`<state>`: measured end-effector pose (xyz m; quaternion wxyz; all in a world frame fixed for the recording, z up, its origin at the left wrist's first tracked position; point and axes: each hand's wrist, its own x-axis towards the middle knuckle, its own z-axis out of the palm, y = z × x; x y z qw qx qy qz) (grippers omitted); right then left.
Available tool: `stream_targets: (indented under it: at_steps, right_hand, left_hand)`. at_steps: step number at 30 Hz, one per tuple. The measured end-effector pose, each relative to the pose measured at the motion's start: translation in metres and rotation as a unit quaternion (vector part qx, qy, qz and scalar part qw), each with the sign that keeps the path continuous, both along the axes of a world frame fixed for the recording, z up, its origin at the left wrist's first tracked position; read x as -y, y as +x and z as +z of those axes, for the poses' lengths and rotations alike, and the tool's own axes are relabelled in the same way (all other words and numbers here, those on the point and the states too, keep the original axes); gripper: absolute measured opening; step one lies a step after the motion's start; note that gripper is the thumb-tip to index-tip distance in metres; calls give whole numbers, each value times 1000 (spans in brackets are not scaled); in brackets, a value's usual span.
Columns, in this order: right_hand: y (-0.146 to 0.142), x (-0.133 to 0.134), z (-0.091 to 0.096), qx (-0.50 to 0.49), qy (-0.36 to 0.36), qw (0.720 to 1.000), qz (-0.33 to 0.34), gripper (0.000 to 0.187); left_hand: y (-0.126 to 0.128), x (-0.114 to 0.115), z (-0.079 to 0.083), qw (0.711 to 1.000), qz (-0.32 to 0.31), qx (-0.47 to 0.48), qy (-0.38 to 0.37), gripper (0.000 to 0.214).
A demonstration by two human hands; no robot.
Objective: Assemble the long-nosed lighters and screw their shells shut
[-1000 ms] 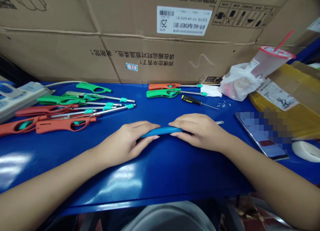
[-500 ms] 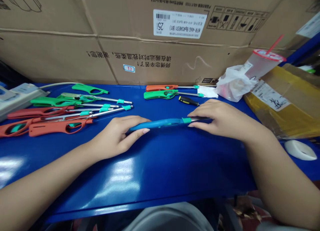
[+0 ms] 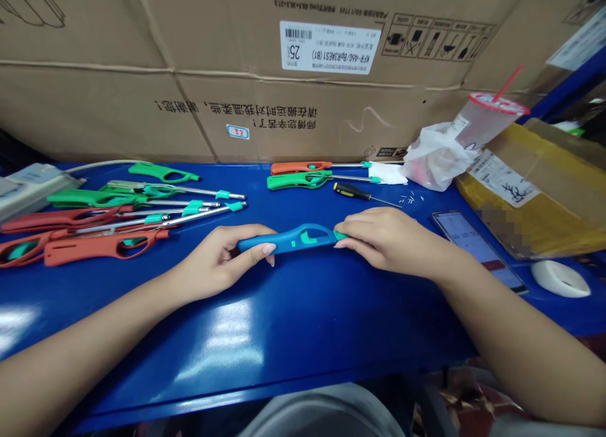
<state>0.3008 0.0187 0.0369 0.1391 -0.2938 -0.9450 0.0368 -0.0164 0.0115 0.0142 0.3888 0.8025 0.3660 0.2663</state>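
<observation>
A blue long-necked gas lighter (image 3: 288,238) with a teal trigger lies level between my hands, just above the blue table. My left hand (image 3: 231,254) is closed around its handle end, thumb on the near side. The fingers of my right hand (image 3: 388,238) pinch its front end at the teal collar and hide the metal neck. A black and yellow screwdriver (image 3: 351,191) rests behind my right hand, beside several small white bits (image 3: 411,199). Farther back lie a green lighter (image 3: 299,180) and an orange lighter (image 3: 301,167).
Several green, red and orange lighters (image 3: 106,246) lie at the left, near a white power strip (image 3: 35,187). A large carton (image 3: 213,39) stands along the back. At the right are a phone (image 3: 473,247), a white mouse (image 3: 560,278), a bagged drink cup (image 3: 490,118) and a yellow-taped parcel (image 3: 558,203).
My right hand has slid left along the neck to the teal collar. The lighter has rolled so its trigger side shows. The phone and the screwdriver's shaft have come into sight.
</observation>
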Motion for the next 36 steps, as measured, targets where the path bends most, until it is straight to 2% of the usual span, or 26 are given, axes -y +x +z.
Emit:
stream_targets:
  at_steps: [5,10,14,18,24,26,31,33,36]
  right_hand:
    - [-4,1,-4,31,-40,999,4,30]
    - [-5,0,-8,0,-33,999,-3,31]
    - [-7,-2,-12,29,-51,998,-27,30]
    - [-15,-5,-16,65,-102,990,-76,23]
    - [-16,-9,-19,14,-139,981,-132,9]
    - [-13,-10,-18,-2,-142,982,-126,5]
    - [-8,-9,-15,-19,-174,983,-46,22]
    - [-9,-7,-15,-16,-193,980,-46,26]
    - [-13,-6,-16,-3,-184,980,-72,31]
  left_hand:
    - [0,2,-2,1000,3,-15,12,26]
    - [-1,0,-3,1000,12,-10,22,29]
    - [2,-1,-4,999,24,-28,-7,36]
    - [5,-1,-6,998,32,-47,-30,39]
    - [5,1,-8,998,2,-48,46,35]
    - [3,-1,-12,997,9,-41,57,35]
    - [1,-3,-22,998,31,-19,52,35]
    - [2,-2,-24,998,35,-20,50,34]
    - [4,1,-25,997,34,-23,67,33]
